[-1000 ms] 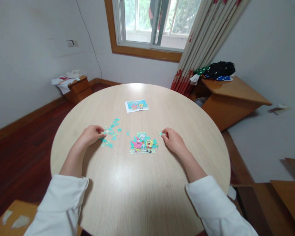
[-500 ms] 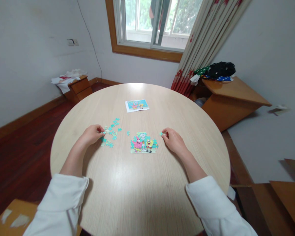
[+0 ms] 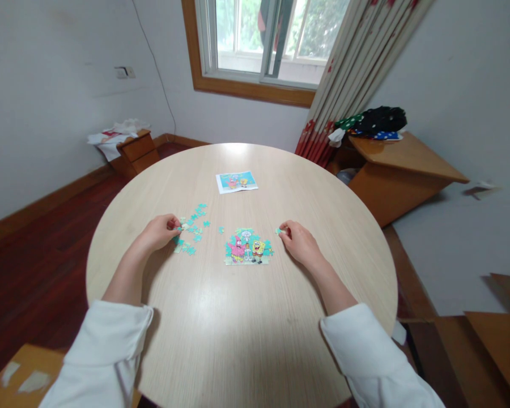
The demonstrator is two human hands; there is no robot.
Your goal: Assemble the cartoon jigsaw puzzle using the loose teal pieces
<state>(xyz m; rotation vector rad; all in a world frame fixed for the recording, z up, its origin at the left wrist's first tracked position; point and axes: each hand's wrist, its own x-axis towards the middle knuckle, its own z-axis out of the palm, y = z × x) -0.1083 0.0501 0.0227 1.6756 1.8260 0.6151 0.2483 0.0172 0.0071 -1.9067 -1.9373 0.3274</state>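
Observation:
A partly joined jigsaw puzzle (image 3: 247, 249) with cartoon figures lies flat on the table. To its right, my right hand (image 3: 297, 241) is closed in a pinch on a small teal puzzle piece (image 3: 278, 231). My left hand (image 3: 161, 231) is at the left edge of a scatter of loose puzzle pieces (image 3: 198, 229), its thumb and fingertips pinched on a small piece (image 3: 179, 228). One single piece (image 3: 221, 230) lies between the scatter and the joined part.
Toward the back of the round wooden table (image 3: 246, 317) lies a printed picture (image 3: 237, 182) of the same cartoon figures. A wooden cabinet (image 3: 403, 175) with cloths on top stands beyond the right edge. Behind are a window and a curtain (image 3: 352, 73).
Both hands hold almost the same places and pinches. The whole view has shifted very slightly; the joined puzzle looks the same.

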